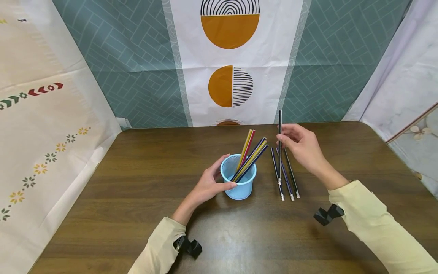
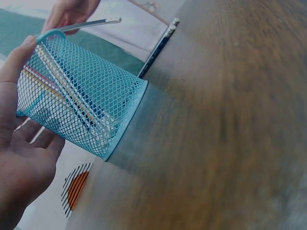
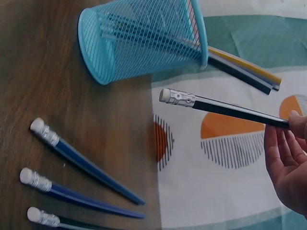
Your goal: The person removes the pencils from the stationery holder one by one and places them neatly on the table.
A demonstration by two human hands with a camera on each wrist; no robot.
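Right hand [image 1: 302, 146], right of frame centre, pinches dark pencil [image 1: 280, 163] by its upper part, long axis near upright, eraser [image 1: 279, 182] down; mesh cup [image 1: 239, 193], gripped by left hand [image 1: 209, 185], stands leftward, mid-frame.

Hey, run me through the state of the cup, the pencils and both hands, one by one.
Cup, upright on the table
Pencils in cup, leaning, ends above the rim
Held pencil, off the table, eraser end down
Three loose pencils, lying on the table
Left hand, gripping the cup
Right hand, pinching one pencil
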